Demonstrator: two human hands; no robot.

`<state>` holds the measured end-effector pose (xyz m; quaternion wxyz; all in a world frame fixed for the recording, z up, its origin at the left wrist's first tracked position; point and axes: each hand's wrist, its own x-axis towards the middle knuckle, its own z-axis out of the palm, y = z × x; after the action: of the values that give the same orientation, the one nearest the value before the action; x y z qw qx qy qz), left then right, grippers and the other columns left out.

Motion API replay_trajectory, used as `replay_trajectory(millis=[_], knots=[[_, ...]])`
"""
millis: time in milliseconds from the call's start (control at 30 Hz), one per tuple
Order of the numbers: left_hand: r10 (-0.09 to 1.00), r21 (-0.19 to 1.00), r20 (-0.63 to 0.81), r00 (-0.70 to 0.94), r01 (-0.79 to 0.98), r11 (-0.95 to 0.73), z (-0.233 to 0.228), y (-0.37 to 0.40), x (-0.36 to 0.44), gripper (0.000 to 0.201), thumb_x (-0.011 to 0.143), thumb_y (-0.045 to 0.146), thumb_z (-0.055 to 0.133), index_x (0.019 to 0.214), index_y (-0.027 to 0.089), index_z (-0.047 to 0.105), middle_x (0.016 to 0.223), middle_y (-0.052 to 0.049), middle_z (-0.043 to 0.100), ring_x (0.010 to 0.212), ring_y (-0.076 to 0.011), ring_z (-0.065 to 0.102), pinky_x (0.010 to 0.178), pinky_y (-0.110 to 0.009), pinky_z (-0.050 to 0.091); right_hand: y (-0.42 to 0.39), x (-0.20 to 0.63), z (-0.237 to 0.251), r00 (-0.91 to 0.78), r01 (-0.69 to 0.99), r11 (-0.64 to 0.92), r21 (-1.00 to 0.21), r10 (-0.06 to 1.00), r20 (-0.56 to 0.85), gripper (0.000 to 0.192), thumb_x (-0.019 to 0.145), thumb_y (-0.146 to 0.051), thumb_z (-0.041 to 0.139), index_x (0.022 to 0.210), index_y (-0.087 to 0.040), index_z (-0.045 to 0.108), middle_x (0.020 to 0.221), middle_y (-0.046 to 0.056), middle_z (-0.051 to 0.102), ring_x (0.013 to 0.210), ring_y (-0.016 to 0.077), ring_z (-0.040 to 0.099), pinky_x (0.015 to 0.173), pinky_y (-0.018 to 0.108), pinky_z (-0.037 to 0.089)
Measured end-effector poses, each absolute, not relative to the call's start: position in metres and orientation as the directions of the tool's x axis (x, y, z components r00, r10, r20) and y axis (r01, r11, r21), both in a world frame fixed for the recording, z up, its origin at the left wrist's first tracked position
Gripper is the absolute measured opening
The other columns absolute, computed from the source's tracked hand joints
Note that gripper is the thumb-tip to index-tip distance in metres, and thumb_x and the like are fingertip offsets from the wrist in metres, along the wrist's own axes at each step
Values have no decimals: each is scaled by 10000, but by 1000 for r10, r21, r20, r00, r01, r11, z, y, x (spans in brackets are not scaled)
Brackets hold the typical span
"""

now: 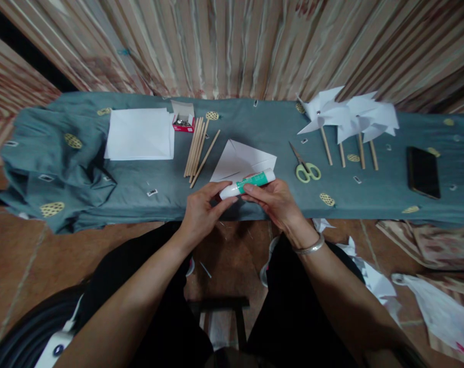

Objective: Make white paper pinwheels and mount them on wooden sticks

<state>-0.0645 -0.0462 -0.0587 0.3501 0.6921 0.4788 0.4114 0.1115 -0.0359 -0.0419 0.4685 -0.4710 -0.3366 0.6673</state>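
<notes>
A white and green glue stick is held level between both hands, above the front part of the table. My left hand pinches its white left end between thumb and fingers. Around the green right part, the fingers of my right hand are closed. The cap appears to be on, though the fingers partly cover the ends. Just behind the glue stick lies a creased white paper, its near edge hidden by the hands. Scissors with light green handles lie right of the paper.
Wooden sticks and an opened red box of small metal pieces lie left of the paper, beside a white paper stack. Several paper pinwheels and a black phone lie to the right. Paper scraps litter the floor.
</notes>
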Motion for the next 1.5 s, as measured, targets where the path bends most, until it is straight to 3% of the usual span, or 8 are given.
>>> replay_trajectory(millis=[500, 700, 833, 933, 1067, 1167, 1333, 1500], knots=[[948, 842, 263, 176, 437, -315, -57, -53, -85, 282, 820, 359, 678, 1025, 172, 725, 980, -71, 744, 900, -202, 685, 820, -299, 520, -44, 82, -56, -137, -220, -265, -939, 961, -240, 314, 618, -455, 817, 708, -181, 693, 659, -17, 670, 579, 91, 545, 511, 222, 410], [958, 909, 187, -218, 407, -85, -65, -35, -129, 411, 748, 489, 697, 996, 165, 743, 892, -49, 741, 773, -200, 657, 715, -301, 510, -41, 111, -52, -8, 100, -31, -994, 999, -32, 349, 724, -486, 721, 884, -179, 671, 813, 46, 724, 704, 147, 643, 601, 260, 483], [912, 797, 272, -307, 603, -35, -75, -19, -163, 334, 746, 460, 689, 934, 191, 751, 925, -60, 729, 898, -241, 642, 859, -374, 490, -40, 144, -54, 1, 493, 132, -860, 988, 153, 264, 851, -399, 606, 987, -187, 686, 898, 79, 732, 797, 205, 682, 737, 353, 540], [918, 673, 278, -281, 740, 23, -79, -13, -176, 259, 758, 432, 677, 842, 197, 746, 922, -80, 710, 935, -273, 622, 888, -424, 477, -45, 159, -56, -171, 713, 292, -637, 954, 246, 282, 893, -325, 564, 1120, -192, 667, 1081, 111, 715, 1007, 261, 659, 912, 447, 520], [922, 584, 311, -230, 812, 5, -75, -18, -179, 387, 769, 447, 696, 1014, 148, 717, 1057, -121, 683, 1024, -326, 593, 924, -489, 466, -53, 168, -62, -410, 734, 475, -486, 880, 240, 487, 875, -361, 618, 1312, -157, 551, 1356, 154, 576, 1291, 289, 497, 1073, 492, 427], [869, 459, 484, -100, 875, -155, -67, -27, -163, 639, 735, 455, 751, 1271, 152, 579, 1282, -137, 595, 1204, -364, 495, 1030, -537, 392, -58, 169, -68, -452, 745, 507, -433, 862, 231, 558, 850, -368, 656, 1340, -139, 521, 1394, 174, 535, 1324, 308, 457, 1089, 517, 406], [726, 287, 490, 483, 697, -657, -69, -39, -100, 428, 852, 314, 658, 1258, 219, 562, 1319, -103, 582, 1217, -291, 501, 1002, -470, 436, -65, 165, -70, -464, 754, 516, -407, 856, 227, 486, 876, -302, 619, 1337, -182, 523, 1371, 157, 555, 1287, 316, 476, 1035, 555, 443], [727, 386, 379, 572, 617, -686, -80, -38, -64, 355, 869, 259, 627, 1210, 164, 597, 1283, -120, 617, 1191, -285, 512, 976, -466, 438, -68, 160, -68, -466, 734, 536, -417, 844, 265, 400, 887, -248, 592, 1279, -170, 565, 1316, 148, 594, 1219, 304, 514, 1008, 532, 473]])
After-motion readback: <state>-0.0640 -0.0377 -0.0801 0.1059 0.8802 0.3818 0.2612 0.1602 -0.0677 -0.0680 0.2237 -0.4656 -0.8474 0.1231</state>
